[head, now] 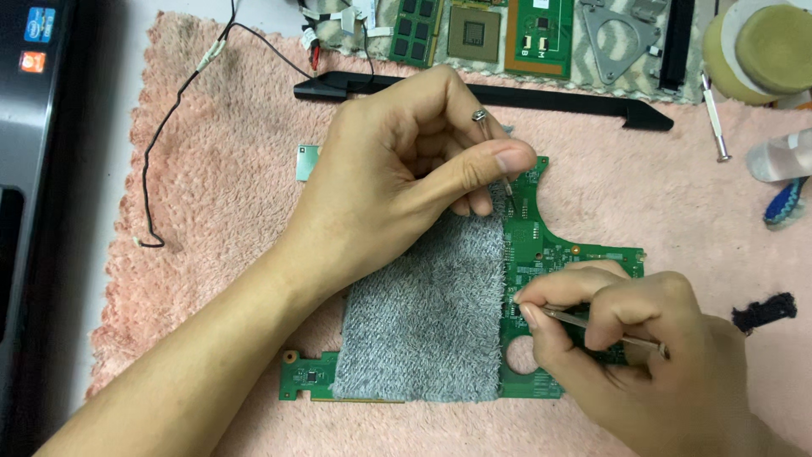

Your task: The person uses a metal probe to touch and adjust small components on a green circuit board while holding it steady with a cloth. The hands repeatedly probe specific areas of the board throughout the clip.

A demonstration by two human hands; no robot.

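Note:
A green circuit board (541, 245) lies on a pink towel (228, 195), half covered by a grey fuzzy cloth (431, 313). My left hand (397, 169) rests on the cloth's upper edge and pinches a thin metal tool (495, 144) whose tip touches the board near its top. My right hand (643, 347) grips a slim metal tool (592, 326) like a pen, its tip pointing left onto the board's middle beside the cloth edge.
A black plastic strip (592, 101), loose green boards (474, 30) and a metal bracket (622, 38) lie at the top. A screwdriver (715, 118), tape rolls (761, 51) and a clear bottle (778, 156) sit right. A black wire (169, 127) curls left; a dark laptop (25, 127) borders the left.

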